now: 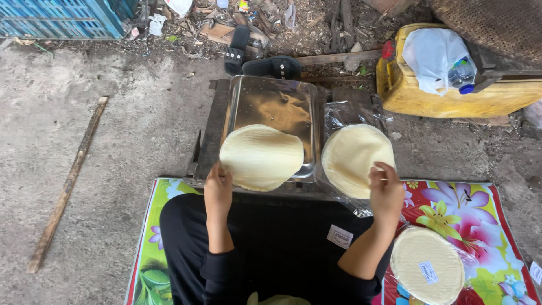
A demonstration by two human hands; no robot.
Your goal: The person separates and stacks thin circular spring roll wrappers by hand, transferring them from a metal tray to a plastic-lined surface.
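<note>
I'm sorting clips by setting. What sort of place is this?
Probably an outdoor yard workspace at ground level: a floral mat on bare concrete ground, a metal tray on low wooden boards, and debris beside a blue crate.

A round wrapper [261, 156] lies on the near part of the metal tray [275, 101], with the left hand [217, 189] at its near edge. Just right of the tray sits a stack of wrappers [355, 158] on an opened bag, the right hand [386, 192] on its near-right edge. Another wrapped stack [426, 265] lies on the mat [480, 220], nearer and further right.
</note>
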